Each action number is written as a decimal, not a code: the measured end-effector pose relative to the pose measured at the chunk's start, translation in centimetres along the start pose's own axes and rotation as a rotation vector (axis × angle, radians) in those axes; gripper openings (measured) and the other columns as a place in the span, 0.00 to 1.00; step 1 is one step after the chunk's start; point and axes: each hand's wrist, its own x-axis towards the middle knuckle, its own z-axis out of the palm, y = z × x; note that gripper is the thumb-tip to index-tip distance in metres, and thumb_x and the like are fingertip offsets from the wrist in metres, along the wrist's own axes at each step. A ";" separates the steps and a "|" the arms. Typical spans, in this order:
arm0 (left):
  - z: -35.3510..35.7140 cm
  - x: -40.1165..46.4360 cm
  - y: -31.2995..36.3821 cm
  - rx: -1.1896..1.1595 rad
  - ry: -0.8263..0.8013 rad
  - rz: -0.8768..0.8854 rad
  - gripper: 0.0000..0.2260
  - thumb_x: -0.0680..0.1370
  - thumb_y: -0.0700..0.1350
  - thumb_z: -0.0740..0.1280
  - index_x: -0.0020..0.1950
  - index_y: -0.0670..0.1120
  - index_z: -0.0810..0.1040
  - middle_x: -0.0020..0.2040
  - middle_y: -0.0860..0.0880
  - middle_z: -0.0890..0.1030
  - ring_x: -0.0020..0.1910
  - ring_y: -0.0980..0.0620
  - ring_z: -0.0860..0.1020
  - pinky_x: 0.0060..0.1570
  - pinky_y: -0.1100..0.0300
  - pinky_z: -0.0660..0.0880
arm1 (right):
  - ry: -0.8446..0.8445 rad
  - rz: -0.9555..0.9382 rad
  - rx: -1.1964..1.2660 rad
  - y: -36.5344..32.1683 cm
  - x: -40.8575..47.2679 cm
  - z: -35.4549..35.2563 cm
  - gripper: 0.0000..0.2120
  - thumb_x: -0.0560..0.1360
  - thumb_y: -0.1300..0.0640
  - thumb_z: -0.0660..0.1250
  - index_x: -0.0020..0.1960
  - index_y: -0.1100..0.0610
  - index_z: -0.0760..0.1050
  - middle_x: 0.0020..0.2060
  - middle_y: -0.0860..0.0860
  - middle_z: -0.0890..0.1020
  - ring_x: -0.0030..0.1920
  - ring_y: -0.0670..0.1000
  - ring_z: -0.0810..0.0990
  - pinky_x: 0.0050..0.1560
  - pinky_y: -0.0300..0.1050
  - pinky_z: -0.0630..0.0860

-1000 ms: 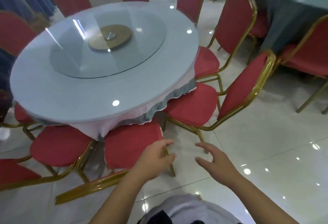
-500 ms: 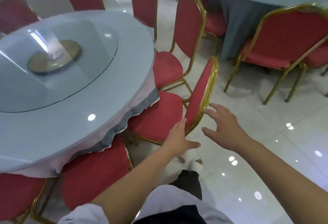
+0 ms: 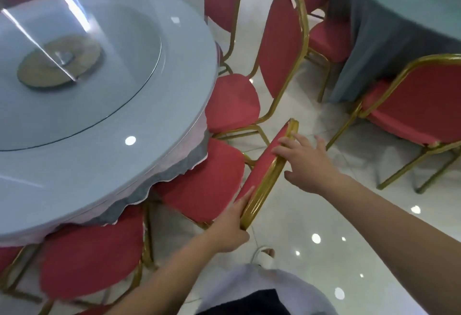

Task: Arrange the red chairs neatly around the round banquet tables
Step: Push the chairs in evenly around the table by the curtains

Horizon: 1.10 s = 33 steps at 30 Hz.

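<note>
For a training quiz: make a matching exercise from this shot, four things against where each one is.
1. left hand
2. right hand
3. glass turntable
4. grey-draped table

A. top edge of the chair back
B. far right of the shot
C. lower corner of the chair back
D. centre of the near round table

Pairs: 1-C, 2-A, 3-D, 4-B

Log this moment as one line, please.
left hand: grips chair back lower frame | right hand: fingers over top rail | seat partly under round table
</note>
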 end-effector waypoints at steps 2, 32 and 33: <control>-0.8 -0.1 0.1 0.001 -0.005 -0.024 0.49 0.69 0.36 0.69 0.75 0.72 0.48 0.57 0.53 0.75 0.51 0.49 0.78 0.49 0.51 0.80 | 0.037 -0.049 0.037 0.7 1.6 0.2 0.19 0.75 0.49 0.69 0.65 0.42 0.72 0.67 0.44 0.71 0.75 0.52 0.59 0.73 0.66 0.49; 5.0 -6.8 1.4 -0.202 0.781 -0.617 0.26 0.74 0.29 0.60 0.59 0.59 0.79 0.48 0.55 0.80 0.51 0.53 0.78 0.51 0.56 0.76 | -0.177 -0.652 0.276 0.5 2.8 2.9 0.11 0.74 0.50 0.65 0.56 0.45 0.76 0.47 0.44 0.73 0.54 0.49 0.73 0.68 0.51 0.61; 4.9 -6.6 1.7 -0.205 0.769 -0.620 0.24 0.75 0.31 0.62 0.61 0.57 0.78 0.49 0.56 0.80 0.50 0.54 0.78 0.50 0.58 0.76 | -0.193 -0.675 0.309 1.0 2.8 2.7 0.15 0.74 0.50 0.65 0.60 0.44 0.76 0.50 0.44 0.74 0.56 0.49 0.73 0.69 0.49 0.60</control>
